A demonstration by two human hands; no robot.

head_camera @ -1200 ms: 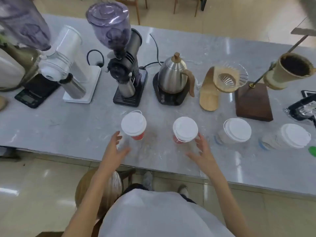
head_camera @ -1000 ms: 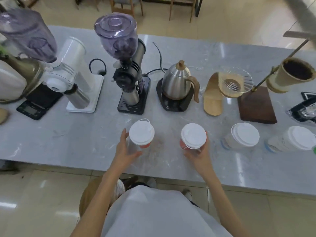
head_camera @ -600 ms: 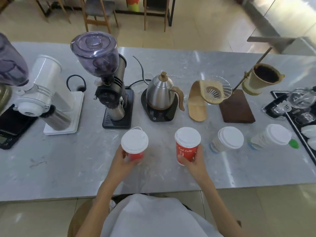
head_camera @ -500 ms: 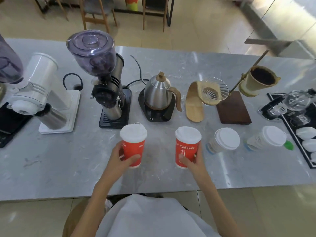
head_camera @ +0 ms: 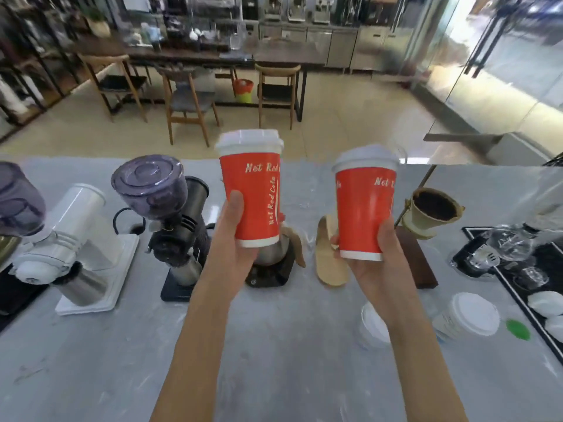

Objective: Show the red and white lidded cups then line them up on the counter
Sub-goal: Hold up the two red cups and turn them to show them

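Observation:
I hold two red paper cups with white lids upright in the air above the grey counter (head_camera: 274,345). My left hand (head_camera: 234,239) grips the left red cup (head_camera: 251,190) around its lower half. My right hand (head_camera: 376,263) grips the right red cup (head_camera: 364,208) from below and behind. Both cups show white lettering. Two white lidded cups stand on the counter at the right: one (head_camera: 371,325) partly hidden behind my right forearm, the other (head_camera: 469,315) further right.
Behind the cups stand a white grinder (head_camera: 76,239), a black grinder with a purple hopper (head_camera: 170,214), a steel kettle on a black base (head_camera: 271,269), a wooden dripper stand (head_camera: 330,263) and a filter cone with coffee grounds (head_camera: 432,211). A black tray with glassware (head_camera: 518,263) sits far right.
Both hands took hold of the red cups on the counter and lifted them up to chest height. My head tilted up, so the room beyond the counter shows.

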